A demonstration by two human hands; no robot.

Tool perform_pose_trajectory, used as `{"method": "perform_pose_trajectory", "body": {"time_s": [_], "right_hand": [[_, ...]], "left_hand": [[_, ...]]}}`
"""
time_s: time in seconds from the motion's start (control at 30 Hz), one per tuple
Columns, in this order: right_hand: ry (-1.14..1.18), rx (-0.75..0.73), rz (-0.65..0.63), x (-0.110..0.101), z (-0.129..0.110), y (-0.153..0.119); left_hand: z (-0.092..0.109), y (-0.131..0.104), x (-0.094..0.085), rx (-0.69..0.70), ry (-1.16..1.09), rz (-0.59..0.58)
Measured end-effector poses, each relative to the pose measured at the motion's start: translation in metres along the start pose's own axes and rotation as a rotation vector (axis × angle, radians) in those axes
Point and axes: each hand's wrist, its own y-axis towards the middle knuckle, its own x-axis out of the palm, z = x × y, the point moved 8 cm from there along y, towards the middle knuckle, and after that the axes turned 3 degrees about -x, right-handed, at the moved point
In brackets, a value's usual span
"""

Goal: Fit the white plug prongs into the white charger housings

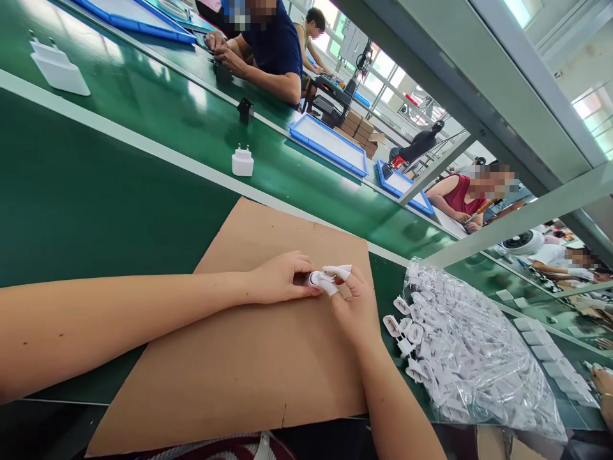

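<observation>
Near the centre of the frame, the left grip (280, 279) is pinching a small white part (314, 279) between thumb and fingers. The right grip (357, 303) is grasping the same part from its right, its thumb and one finger wearing white covers (343, 273); the fingertips are partly hiding the part. Beneath both, a cardboard sheet (249, 364) is lying on the green table (96, 204). At lower right, a clear bag (479, 345) is holding many white casings, and several casings (391, 326) are lying at its left edge. Farther right, white pieces (555, 365) are lying in a row. At upper centre, a white plug (242, 163) is standing prongs up; another plug (60, 69) is sitting at upper left. Beyond, a blue-rimmed tray (330, 145) is lying near a person in dark blue (275, 51).
</observation>
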Motion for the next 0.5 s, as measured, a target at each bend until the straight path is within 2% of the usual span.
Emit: {"method": "perform_pose_trajectory", "body": {"time_s": [0.2, 0.33, 0.5], "right_hand": [[-0.05, -0.021, 0.015, -0.0017, -0.001, -0.0007], [-0.064, -0.004, -0.042, 0.003, 0.0009, 0.0022], [-0.164, -0.082, -0.057, 0.0034, -0.0009, 0.0059]], "left_hand": [[0.0005, 0.0001, -0.0005, -0.015, -0.019, -0.006], [0.0009, 0.0001, -0.0004, -0.018, -0.036, -0.013], [-0.0002, 0.0003, 0.001, -0.037, -0.044, -0.026]]}}
